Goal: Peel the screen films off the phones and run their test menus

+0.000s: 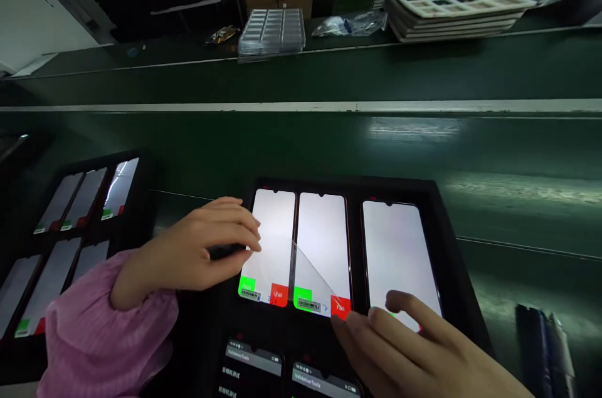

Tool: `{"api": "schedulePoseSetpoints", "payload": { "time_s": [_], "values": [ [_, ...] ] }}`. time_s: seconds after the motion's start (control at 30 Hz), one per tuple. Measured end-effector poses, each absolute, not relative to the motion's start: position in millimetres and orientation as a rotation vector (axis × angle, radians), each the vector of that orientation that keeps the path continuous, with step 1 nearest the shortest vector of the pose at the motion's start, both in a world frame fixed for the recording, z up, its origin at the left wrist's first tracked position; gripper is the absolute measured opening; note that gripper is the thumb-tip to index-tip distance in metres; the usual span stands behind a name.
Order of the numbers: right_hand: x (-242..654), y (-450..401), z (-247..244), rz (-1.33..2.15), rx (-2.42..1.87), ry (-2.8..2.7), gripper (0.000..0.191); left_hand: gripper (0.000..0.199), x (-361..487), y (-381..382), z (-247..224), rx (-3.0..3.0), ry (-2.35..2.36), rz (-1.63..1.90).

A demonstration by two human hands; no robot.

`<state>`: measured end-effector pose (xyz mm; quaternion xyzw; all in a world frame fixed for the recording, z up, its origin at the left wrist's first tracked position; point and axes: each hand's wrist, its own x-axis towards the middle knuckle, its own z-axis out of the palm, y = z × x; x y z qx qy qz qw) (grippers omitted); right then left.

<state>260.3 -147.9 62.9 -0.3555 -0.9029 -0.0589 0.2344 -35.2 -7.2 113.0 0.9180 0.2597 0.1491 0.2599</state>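
Three lit phones lie in the top row of a black tray (435,210): a left phone (274,222), a middle phone (322,229) and a right phone (392,241). Each screen is white; green and red boxes show low on the left and middle ones. A thin clear film (308,269) slants over the left and middle phones. My left hand (207,247), at the left phone's edge, has thumb and index finger pinched at the film. My right hand (399,341) has its fingertips together at the film's lower corner, by the middle phone's red box, and partly covers the right phone.
Two phones with dark menu screens (254,363) lie below in the same tray. Another tray of lit phones (141,163) stands at left. Dark packets (540,341) lie at right. On the shelf behind are clear plastic trays (273,31) and a stack of gridded trays (451,3).
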Motion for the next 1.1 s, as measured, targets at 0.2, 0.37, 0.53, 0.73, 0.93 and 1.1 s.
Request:
{"api": "schedulePoseSetpoints", "payload": {
  "time_s": [0.2,0.37,0.53,0.73,0.93,1.1],
  "values": [
    [266,-104,77,-0.074,-1.028,-2.504,0.029,0.022,-16,30,89,2.621,1.088,0.479],
    [274,-40,70,0.170,-1.530,-2.250,0.011,0.029,-13,45,70,2.706,1.357,0.279],
    [279,-16,65,0.343,-1.698,-2.071,0.011,0.025,-15,47,67,2.672,1.323,0.335],
    [277,-27,72,0.656,-1.660,-1.854,0.005,0.016,-14,43,67,2.594,1.332,0.462],
    [271,-39,81,0.878,-1.464,-1.689,0.008,0.013,-11,39,66,2.618,1.332,0.531],
    [276,-32,80,0.969,-1.408,-1.614,0.011,0.014,-13,36,69,2.596,1.323,0.529]
  ]
}}
